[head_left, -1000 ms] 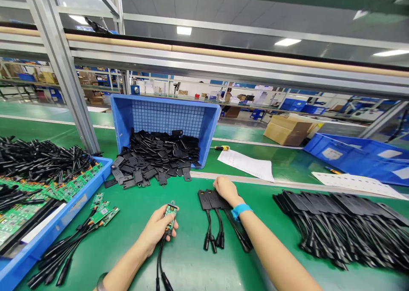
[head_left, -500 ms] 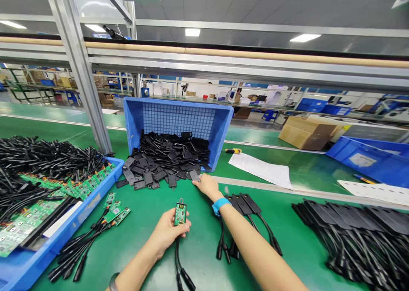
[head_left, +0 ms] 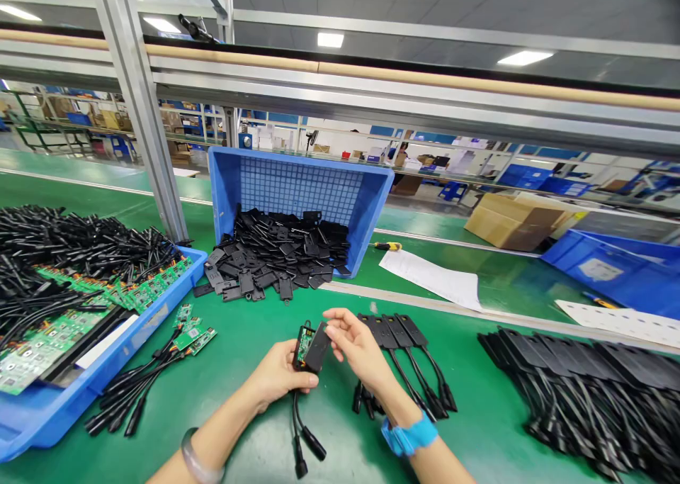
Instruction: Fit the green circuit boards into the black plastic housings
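Note:
My left hand is closed around a black case with a green circuit board inside it, held above the green bench. Two black cables with plugs hang from the lower end of the case. Between the fingers of my right hand is a black plastic cover, tilted against the right side of the case and partly over the board. Just beyond and right of my right hand lie several closed black cases with cables.
A tipped blue bin at the back spills black plastic parts. On the left, a blue tray holds cabled boards; more boards lie beside it. Finished-looking black units are lined up right. Paper and a screwdriver lie behind.
My right hand has come back from the pile at the bin with a black cover and brought it to the case in my left hand. My left hand has stayed nearly in place.

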A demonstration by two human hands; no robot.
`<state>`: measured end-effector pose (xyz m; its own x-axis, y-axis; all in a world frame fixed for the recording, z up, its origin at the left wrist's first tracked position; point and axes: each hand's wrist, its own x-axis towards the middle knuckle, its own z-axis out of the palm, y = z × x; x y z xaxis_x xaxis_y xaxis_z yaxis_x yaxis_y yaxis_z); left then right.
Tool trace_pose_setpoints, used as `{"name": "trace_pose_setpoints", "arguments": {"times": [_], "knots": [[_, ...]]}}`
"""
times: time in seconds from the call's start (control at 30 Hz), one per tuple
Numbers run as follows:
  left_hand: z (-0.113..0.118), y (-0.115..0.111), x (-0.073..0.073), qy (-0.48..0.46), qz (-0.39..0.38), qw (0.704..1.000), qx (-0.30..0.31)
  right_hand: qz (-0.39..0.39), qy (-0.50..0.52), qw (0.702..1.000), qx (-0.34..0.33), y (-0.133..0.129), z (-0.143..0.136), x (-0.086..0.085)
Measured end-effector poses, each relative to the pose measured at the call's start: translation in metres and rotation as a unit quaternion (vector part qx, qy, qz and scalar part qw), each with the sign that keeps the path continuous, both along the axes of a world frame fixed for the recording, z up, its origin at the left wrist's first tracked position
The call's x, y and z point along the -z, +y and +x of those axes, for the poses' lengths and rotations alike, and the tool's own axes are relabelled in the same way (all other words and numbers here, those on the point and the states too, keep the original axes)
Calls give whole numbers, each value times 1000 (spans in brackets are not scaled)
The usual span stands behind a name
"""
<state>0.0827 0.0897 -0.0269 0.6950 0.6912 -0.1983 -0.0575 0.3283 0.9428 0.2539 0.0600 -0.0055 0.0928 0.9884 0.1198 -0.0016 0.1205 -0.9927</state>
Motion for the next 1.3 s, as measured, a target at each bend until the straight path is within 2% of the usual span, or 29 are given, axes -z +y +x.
{"name": "trace_pose_setpoints", "arguments": {"times": [0.23, 0.53, 0.73, 0.93, 1.07, 1.13, 1.23, 1.3], "knots": [[1, -1, 3, -3, 13, 1000, 25, -7, -22, 1000, -3, 0, -10, 19], [5, -3, -3, 20, 45, 998, 34, -4, -23, 999, 34, -1, -12, 23], [4, -3, 1, 42, 78, 996, 33, -37, 47, 997, 45, -2, -15, 21], [3, -4, 3, 51, 102, 993, 34, -96, 41, 994, -44, -3, -13, 20], [4, -4, 3, 54, 72, 995, 32, -79, -32, 996, -2, -2, -17, 25], [6, -3, 3, 34, 50, 998, 8, -42, -117, 991, 40, -3, -22, 28], [6, -2, 3, -29, 9, 999, -12, 63, -295, 949, 91, -8, -31, 33], [4, -1, 4, -51, -19, 998, -1, 99, -388, 913, 81, -10, -36, 36]]}}
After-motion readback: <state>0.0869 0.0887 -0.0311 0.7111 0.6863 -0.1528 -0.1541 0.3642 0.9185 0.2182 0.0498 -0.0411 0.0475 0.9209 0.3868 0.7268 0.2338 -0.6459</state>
